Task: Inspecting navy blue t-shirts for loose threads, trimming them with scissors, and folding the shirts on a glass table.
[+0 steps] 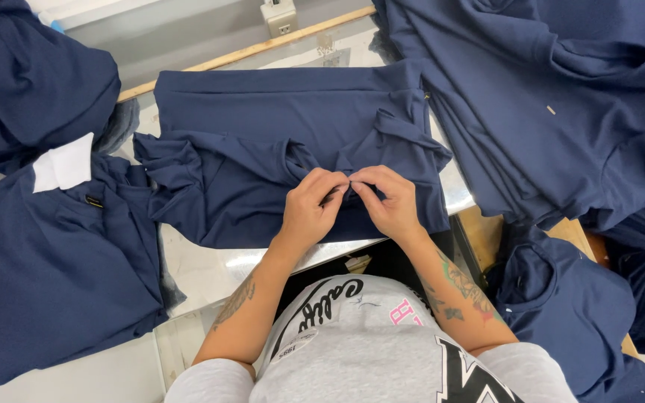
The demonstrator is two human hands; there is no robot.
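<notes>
Left hand (310, 211) and right hand (390, 203) pinched the navy garment (263, 149); the bunched fabric could slip, spoiling the fold.

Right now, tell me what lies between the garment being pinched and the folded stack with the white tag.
Head view: a strip of bare shiny table separates the pinched garment from the tagged stack.

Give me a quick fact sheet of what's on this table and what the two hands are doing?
Setting: shiny work table seen from above
Centre: folded navy garment
Left hand: pinching the garment's front edge
Right hand: pinching the same spot, fingertips meeting the left's
Left side: navy garment with a white tag
Right side: pile of navy garments
Far edge: wooden strip, grey socket box
</notes>
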